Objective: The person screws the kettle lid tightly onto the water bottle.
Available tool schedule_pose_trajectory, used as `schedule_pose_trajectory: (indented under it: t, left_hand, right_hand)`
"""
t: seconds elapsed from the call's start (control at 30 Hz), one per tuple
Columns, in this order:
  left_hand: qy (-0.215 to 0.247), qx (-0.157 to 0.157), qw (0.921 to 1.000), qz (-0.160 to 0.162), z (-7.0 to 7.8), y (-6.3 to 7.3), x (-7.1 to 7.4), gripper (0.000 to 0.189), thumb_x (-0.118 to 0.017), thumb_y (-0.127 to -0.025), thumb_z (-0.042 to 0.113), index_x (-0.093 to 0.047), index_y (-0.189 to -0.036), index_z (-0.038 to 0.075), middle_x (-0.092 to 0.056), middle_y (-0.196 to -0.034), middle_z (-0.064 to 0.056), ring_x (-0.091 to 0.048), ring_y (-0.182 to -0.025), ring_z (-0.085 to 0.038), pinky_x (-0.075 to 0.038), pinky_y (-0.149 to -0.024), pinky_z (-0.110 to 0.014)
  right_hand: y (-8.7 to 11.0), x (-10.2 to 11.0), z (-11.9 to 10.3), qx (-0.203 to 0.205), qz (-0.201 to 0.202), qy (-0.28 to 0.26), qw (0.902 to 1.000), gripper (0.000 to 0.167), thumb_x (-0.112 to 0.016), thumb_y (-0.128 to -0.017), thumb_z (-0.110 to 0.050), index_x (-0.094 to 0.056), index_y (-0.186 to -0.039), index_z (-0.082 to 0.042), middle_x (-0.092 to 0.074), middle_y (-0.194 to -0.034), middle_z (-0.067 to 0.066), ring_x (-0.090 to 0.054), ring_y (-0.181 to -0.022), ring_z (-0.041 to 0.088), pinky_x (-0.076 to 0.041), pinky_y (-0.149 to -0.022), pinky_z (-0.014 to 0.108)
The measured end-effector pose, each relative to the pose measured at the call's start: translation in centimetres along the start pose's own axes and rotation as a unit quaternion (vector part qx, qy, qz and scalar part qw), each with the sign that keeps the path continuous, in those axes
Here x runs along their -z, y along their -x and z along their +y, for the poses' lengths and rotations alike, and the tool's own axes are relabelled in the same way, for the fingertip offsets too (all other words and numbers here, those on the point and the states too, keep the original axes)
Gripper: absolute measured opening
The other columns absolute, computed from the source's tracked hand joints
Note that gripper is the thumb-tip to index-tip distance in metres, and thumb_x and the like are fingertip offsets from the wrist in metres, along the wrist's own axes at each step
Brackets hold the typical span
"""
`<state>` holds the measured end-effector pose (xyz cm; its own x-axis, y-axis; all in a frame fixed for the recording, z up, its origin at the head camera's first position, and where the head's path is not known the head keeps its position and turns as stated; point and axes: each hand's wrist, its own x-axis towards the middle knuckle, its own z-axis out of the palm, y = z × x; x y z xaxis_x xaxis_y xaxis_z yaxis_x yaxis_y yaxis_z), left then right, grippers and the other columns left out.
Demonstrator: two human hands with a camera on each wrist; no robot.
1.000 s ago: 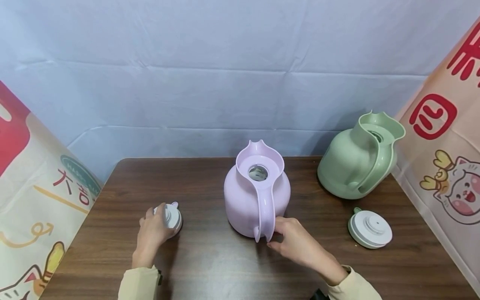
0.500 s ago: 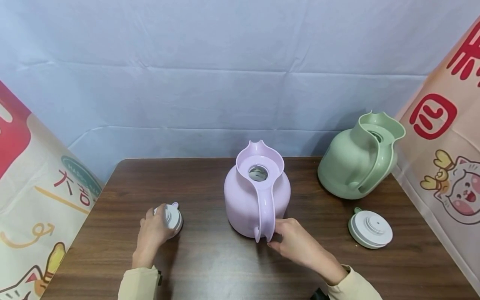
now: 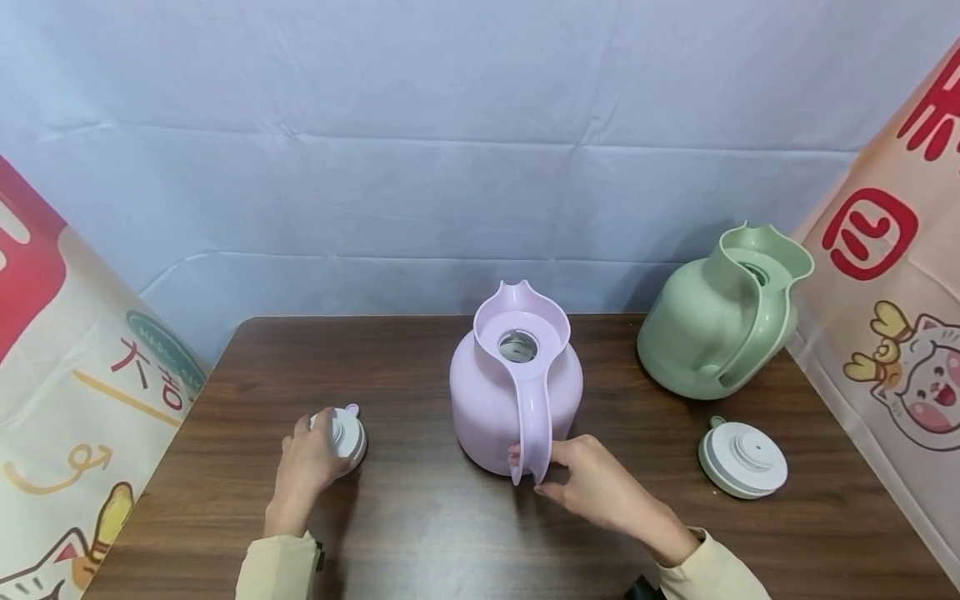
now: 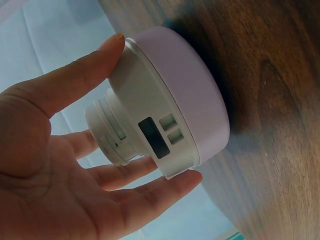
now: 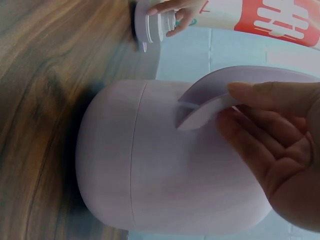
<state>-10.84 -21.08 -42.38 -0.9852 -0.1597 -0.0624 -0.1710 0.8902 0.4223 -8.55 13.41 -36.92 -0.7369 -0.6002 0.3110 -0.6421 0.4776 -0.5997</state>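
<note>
A lilac thermos jug (image 3: 472,408) stands upright near the middle of the table, its round mouth uncovered. My right hand (image 3: 600,487) grips the lower end of its handle (image 3: 534,425), with fingertips showing on the handle's left side. In the right wrist view, thumb and fingers (image 5: 250,135) close on that handle from both sides. To the left, my left hand (image 3: 303,467) holds a white and lilac jug lid (image 3: 347,437). Seen from the left wrist, the lid (image 4: 185,95) rests lilac side down on the wood, thumb on one side and fingers on the other.
A green thermos jug (image 3: 697,333) stands at the back right, mouth uncovered. Its white and green lid (image 3: 742,458) lies in front of it, white side up. A pale cloth (image 3: 420,200) hangs behind the brown table (image 3: 435,533), with printed sheets on both sides.
My right fingers have reached further round the handle, so their tips now show on its left side. The jugs, lids and left hand stay in place; the head view shifts slightly.
</note>
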Motion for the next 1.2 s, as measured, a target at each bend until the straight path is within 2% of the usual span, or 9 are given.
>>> schedule_pose_trajectory:
  t: [0.1,0.2,0.37,0.5,0.73,0.87,1.0,1.2]
  left_hand:
    - [0.002,0.001,1.0000,0.001,-0.1,0.0,0.0,0.077,-0.078,-0.063,0.015,-0.041,-0.127,-0.005,-0.037,-0.121,-0.039,-0.044,-0.091,-0.053,-0.041,-0.073,-0.056]
    - [0.003,0.002,1.0000,0.000,-0.1,0.0,-0.1,0.077,-0.078,-0.063,0.015,-0.041,-0.127,-0.005,-0.037,-0.122,-0.039,-0.044,-0.091,-0.052,-0.040,-0.074,-0.056]
    - [0.000,0.003,1.0000,-0.002,-0.1,0.0,-0.1,0.076,-0.078,-0.064,0.016,-0.041,-0.127,-0.005,-0.037,-0.123,-0.038,-0.043,-0.091,-0.053,-0.040,-0.075,-0.056]
    - [0.000,0.005,1.0000,-0.005,0.0,0.0,0.0,0.077,-0.078,-0.064,0.015,-0.041,-0.127,-0.005,-0.036,-0.123,-0.038,-0.043,-0.092,-0.053,-0.039,-0.076,-0.055]
    - [0.001,0.007,1.0000,-0.006,0.1,0.0,0.0,0.076,-0.078,-0.064,0.015,-0.041,-0.128,-0.005,-0.035,-0.124,-0.039,-0.042,-0.093,-0.053,-0.040,-0.076,-0.056]
    - [-0.001,0.002,1.0000,-0.004,0.1,-0.1,0.0,0.076,-0.078,-0.064,0.016,-0.041,-0.127,-0.005,-0.036,-0.123,-0.039,-0.043,-0.092,-0.054,-0.039,-0.075,-0.056]
    - [-0.003,0.000,1.0000,-0.004,0.1,-0.1,0.0,0.076,-0.079,-0.064,0.017,-0.041,-0.127,-0.006,-0.037,-0.122,-0.039,-0.043,-0.092,-0.054,-0.039,-0.076,-0.056]
    - [0.003,0.006,1.0000,-0.006,0.1,0.0,-0.1,0.076,-0.078,-0.065,0.019,-0.041,-0.127,-0.005,-0.037,-0.122,-0.038,-0.042,-0.093,-0.053,-0.039,-0.075,-0.055]
  right_hand:
    - [-0.3,0.1,0.2,0.010,-0.027,-0.017,0.9994,0.039,-0.073,-0.066,0.007,-0.069,-0.102,-0.006,-0.069,-0.096,0.000,-0.062,-0.090,0.009,-0.049,-0.076,0.027]
    - [-0.6,0.3,0.4,0.003,-0.056,-0.034,0.9978,0.039,-0.073,-0.067,0.007,-0.069,-0.103,-0.007,-0.068,-0.098,-0.001,-0.060,-0.093,0.007,-0.047,-0.079,0.026]
    - [-0.9,0.6,1.0,-0.015,-0.083,-0.077,0.9934,0.038,-0.074,-0.066,0.005,-0.068,-0.102,-0.007,-0.068,-0.094,-0.003,-0.058,-0.084,0.003,-0.047,-0.074,0.024]
    - [-1.1,0.8,1.3,-0.030,-0.095,-0.101,0.9899,0.037,-0.074,-0.066,0.005,-0.069,-0.101,-0.008,-0.068,-0.092,-0.005,-0.058,-0.084,0.003,-0.046,-0.074,0.024]
    - [-1.4,0.9,1.2,-0.029,-0.102,-0.100,0.9893,0.037,-0.073,-0.065,0.007,-0.069,-0.099,-0.007,-0.069,-0.090,-0.007,-0.059,-0.085,0.003,-0.046,-0.075,0.024]
    - [-1.4,0.9,0.9,-0.048,-0.100,-0.093,0.9895,0.037,-0.072,-0.064,0.008,-0.069,-0.097,-0.007,-0.068,-0.089,-0.008,-0.058,-0.081,0.003,-0.046,-0.073,0.025]
    - [-1.3,0.8,0.5,-0.062,-0.096,-0.087,0.9896,0.036,-0.071,-0.063,0.009,-0.069,-0.096,-0.007,-0.068,-0.090,-0.003,-0.057,-0.080,0.003,-0.047,-0.071,0.026]
    - [-1.1,0.7,0.4,-0.070,-0.089,-0.093,0.9892,0.036,-0.072,-0.064,0.008,-0.069,-0.096,-0.008,-0.068,-0.091,-0.002,-0.057,-0.079,0.003,-0.046,-0.070,0.025]
